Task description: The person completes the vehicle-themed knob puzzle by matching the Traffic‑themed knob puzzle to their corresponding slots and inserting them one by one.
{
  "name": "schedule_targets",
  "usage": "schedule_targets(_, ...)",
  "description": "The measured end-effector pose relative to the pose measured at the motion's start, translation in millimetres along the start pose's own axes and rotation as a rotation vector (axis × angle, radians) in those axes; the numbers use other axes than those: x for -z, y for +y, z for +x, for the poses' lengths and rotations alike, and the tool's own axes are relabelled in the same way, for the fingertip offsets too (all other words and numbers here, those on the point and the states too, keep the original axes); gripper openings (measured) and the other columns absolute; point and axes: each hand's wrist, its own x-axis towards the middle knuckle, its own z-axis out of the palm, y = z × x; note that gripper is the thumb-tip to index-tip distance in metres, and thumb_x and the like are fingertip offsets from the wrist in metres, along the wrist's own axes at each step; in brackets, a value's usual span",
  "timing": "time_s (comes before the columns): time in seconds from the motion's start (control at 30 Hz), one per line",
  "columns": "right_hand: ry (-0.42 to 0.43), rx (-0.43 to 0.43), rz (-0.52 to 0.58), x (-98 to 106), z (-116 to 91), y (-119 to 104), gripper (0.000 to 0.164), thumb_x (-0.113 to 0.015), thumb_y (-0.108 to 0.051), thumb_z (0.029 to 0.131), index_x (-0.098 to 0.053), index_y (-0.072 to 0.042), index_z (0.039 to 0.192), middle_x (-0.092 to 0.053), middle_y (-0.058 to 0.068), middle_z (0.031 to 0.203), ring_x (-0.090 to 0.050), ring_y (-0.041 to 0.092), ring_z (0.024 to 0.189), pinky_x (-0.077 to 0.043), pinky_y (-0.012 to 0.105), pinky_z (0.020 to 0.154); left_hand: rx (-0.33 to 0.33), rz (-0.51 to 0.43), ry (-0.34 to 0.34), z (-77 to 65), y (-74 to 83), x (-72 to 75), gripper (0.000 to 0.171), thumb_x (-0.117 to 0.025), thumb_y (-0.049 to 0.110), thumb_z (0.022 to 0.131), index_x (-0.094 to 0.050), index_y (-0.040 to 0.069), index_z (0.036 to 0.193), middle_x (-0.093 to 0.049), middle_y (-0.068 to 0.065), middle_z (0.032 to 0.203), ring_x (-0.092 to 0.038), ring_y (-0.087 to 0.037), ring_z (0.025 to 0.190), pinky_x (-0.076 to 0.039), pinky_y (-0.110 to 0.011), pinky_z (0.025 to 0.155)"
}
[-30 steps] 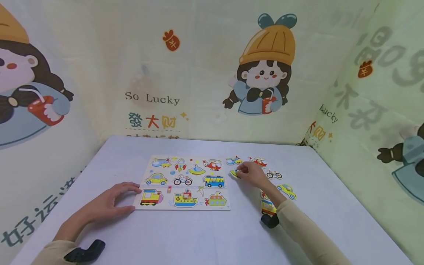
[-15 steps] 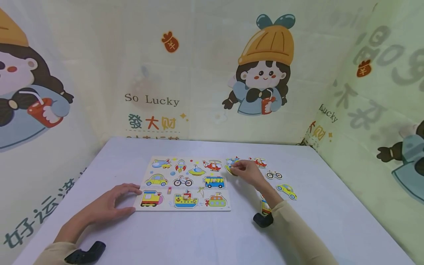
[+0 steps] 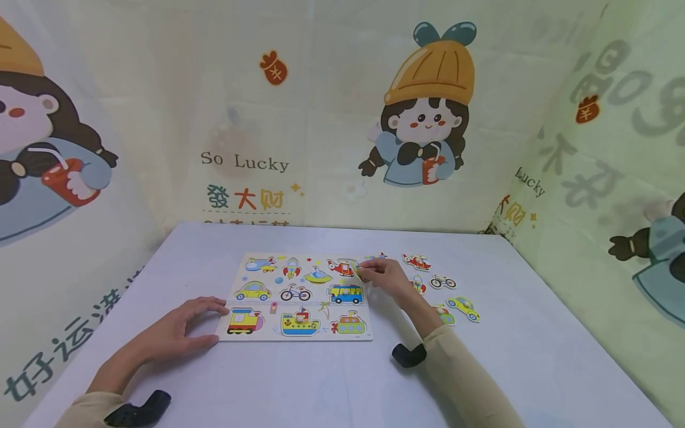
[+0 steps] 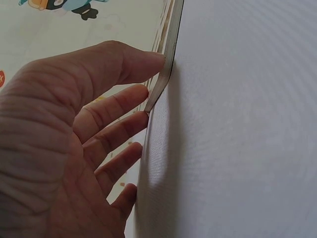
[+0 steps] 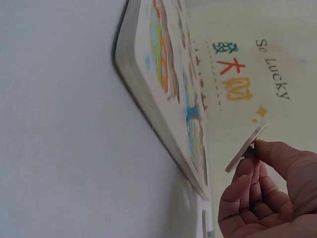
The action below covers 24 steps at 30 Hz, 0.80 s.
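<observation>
My left hand [image 3: 166,330] lies at the left edge of a white puzzle board [image 3: 313,305] printed with vehicles. In the left wrist view its thumb and fingertips meet the board's edge [image 4: 172,44], the fingers loosely extended. My right hand [image 3: 393,279] pinches a thin puzzle piece [image 5: 246,148] by its small knob, tilted and raised above the table. In the head view this piece overlaps the helicopter picture at the board's upper right, and the fingers mostly hide it. A ship piece [image 3: 299,324] and a bus piece [image 3: 345,293] with knobs sit in the board.
Right of the board lie loose pieces: a helicopter [image 3: 417,262], a bicycle [image 3: 443,282], a yellow car [image 3: 464,309] and a rocket [image 3: 419,286]. Others are partly under the right arm. A printed cloth [image 3: 332,119] hangs behind the white table [image 3: 299,386].
My right hand has moved left with the yellow-green piece, from among the loose pieces to the board's upper right edge. My left hand has stayed in place.
</observation>
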Motion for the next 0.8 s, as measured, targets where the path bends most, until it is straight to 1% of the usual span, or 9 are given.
schedule_targets(0.17, -0.027, -0.005, 0.047, -10, 0, -5, 0.024, -0.076, -0.027, 0.094, -0.075, -0.009, 0.110, -0.072, 0.003, 0.098, -0.064, 0.017, 0.087, -0.051, 0.027, 0.074, 0.020, -0.006, -0.002, -0.2, -0.1, -0.5, 0.047, -0.084, 0.035, 0.084, -0.066, 0.022, 0.125, -0.058, -0.013, 0.142, -0.044, -0.046, 0.137, -0.037, -0.073, 0.106)
schedule_targets(0.33, -0.052, -0.011, 0.078, -18, 2, -7, 0.023, -0.076, -0.027, 0.094, -0.075, -0.010, 0.109, -0.073, 0.003, 0.099, -0.064, 0.017, 0.089, -0.052, 0.027, 0.077, 0.014, -0.008, -0.001, -0.4, 0.6, -0.6, 0.047, -0.084, 0.034, 0.084, -0.066, 0.022, 0.126, -0.057, -0.014, 0.143, -0.044, -0.046, 0.136, -0.038, -0.074, 0.105)
schedule_targets(0.43, -0.057, -0.028, 0.062, -23, 5, -7, 0.023, -0.076, -0.028, 0.094, -0.075, -0.011, 0.109, -0.074, 0.002, 0.103, -0.065, 0.017, 0.091, -0.052, 0.028, 0.080, 0.008, -0.009, 0.000, -0.5, 1.0, -1.3, 0.048, -0.085, 0.032, 0.083, -0.066, 0.022, 0.126, -0.057, -0.014, 0.143, -0.044, -0.046, 0.136, -0.038, -0.074, 0.105)
schedule_targets(0.6, -0.059, -0.034, -0.004, -31, 9, -11, 0.022, -0.076, -0.030, 0.094, -0.075, -0.014, 0.108, -0.073, 0.001, 0.105, -0.064, 0.018, 0.094, -0.053, 0.030, 0.085, 0.008, 0.005, 0.003, 0.0, 0.6, -2.4, 0.048, -0.085, 0.032, 0.083, -0.066, 0.022, 0.126, -0.057, -0.014, 0.143, -0.044, -0.046, 0.136, -0.038, -0.074, 0.105)
schedule_targets(0.7, -0.064, -0.021, -0.035, -37, 10, -15, 0.021, -0.075, -0.031, 0.094, -0.075, -0.014, 0.108, -0.073, 0.001, 0.104, -0.063, 0.019, 0.094, -0.053, 0.030, 0.083, 0.004, 0.014, 0.005, 0.1, 0.1, -2.5, 0.047, -0.084, 0.033, 0.084, -0.066, 0.022, 0.126, -0.058, -0.014, 0.142, -0.045, -0.046, 0.136, -0.038, -0.073, 0.105)
schedule_targets(0.8, -0.068, 0.005, -0.065, -43, 11, -20, 0.021, -0.074, -0.031, 0.095, -0.075, -0.014, 0.107, -0.072, 0.001, 0.100, -0.061, 0.019, 0.091, -0.051, 0.028, 0.078, -0.001, 0.022, 0.009, 0.0, -0.3, -2.2, 0.047, -0.084, 0.033, 0.084, -0.066, 0.022, 0.125, -0.058, -0.014, 0.142, -0.045, -0.046, 0.136, -0.039, -0.072, 0.105)
